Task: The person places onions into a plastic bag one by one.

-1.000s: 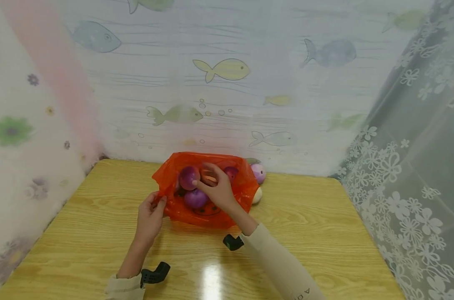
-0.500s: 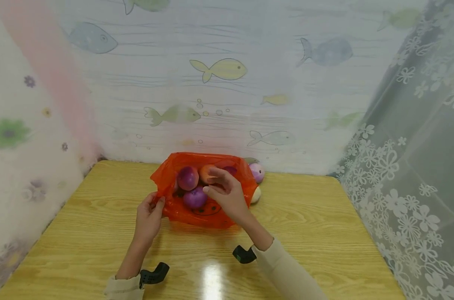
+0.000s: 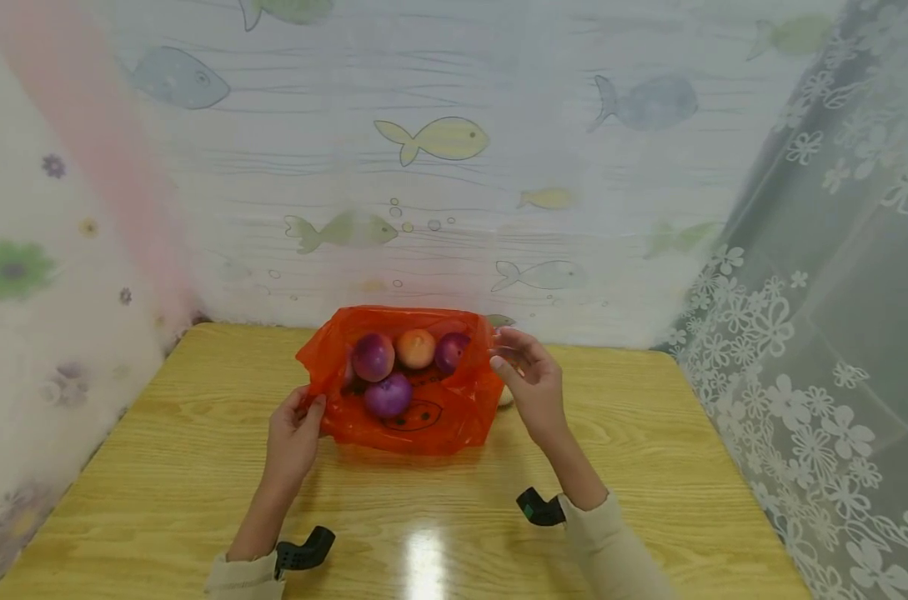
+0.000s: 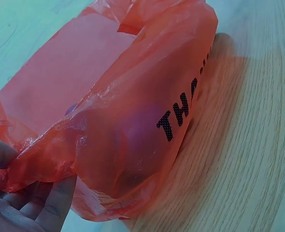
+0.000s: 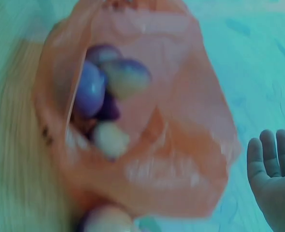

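Observation:
An orange-red plastic bag [image 3: 454, 429] lies on the table with its mouth spread toward me. In it are purple round fruit-like things [image 3: 388, 395] and an orange-and-pale round one [image 3: 416, 348]; their exact kind is unclear. My left hand [image 3: 294, 437] pinches the bag's left rim, and the left wrist view shows its fingers [image 4: 55, 205] gripping the crumpled plastic. At the bag's right edge is my right hand [image 3: 534, 390], fingers relaxed and slightly bent; whether it touches the plastic I cannot tell. In the right wrist view that hand [image 5: 277, 186] appears with its fingers spread.
A pale round thing [image 3: 506, 397] shows beyond the bag's right side, partly hidden, with a green thing [image 3: 501, 320] behind the bag. A wall sheet with fish drawings [image 3: 438, 250] stands at the table's [image 3: 611, 467] back edge. A lace-patterned curtain [image 3: 821, 417] hangs at the right.
My right hand has come out of the bag's mouth and moved right to its right edge, uncovering the orange round thing. My left hand keeps its pinch on the rim.

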